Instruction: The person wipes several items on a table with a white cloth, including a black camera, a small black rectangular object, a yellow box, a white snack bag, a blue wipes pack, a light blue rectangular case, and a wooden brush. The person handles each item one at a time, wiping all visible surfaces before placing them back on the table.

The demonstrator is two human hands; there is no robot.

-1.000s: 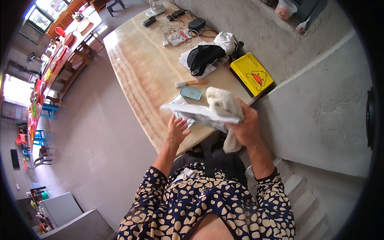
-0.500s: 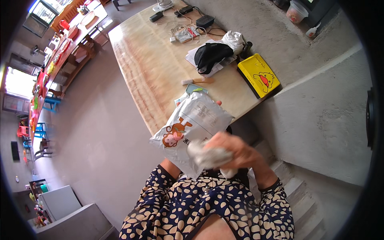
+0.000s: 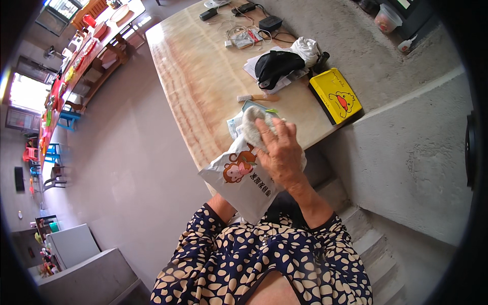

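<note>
A white plastic mailer bag (image 3: 249, 193) with a printed cartoon monkey is held up in front of me, tilted, near the table's closest corner. My left forearm (image 3: 222, 207) reaches under it. The left hand itself is hidden behind the bag, which rests on it. My right hand (image 3: 282, 155) is closed on a crumpled off-white cloth (image 3: 251, 124) and presses it on the bag's far end. Just beyond lie a wooden-handled brush (image 3: 258, 97) and a flat bluish-green item (image 3: 248, 104), partly covered by the cloth.
On the marbled table (image 3: 193, 81) are a yellow box with a duck (image 3: 336, 96), a black cloth item (image 3: 277, 67) over papers, and tangled cables (image 3: 244, 35). A concrete wall (image 3: 406, 147) and steps (image 3: 368, 244) are at right. A long cluttered table (image 3: 76, 76) stands far left.
My right hand has moved with the cloth from above the bag's near right side to its far end, and the cloth now lies against the bag. The view has shifted slightly.
</note>
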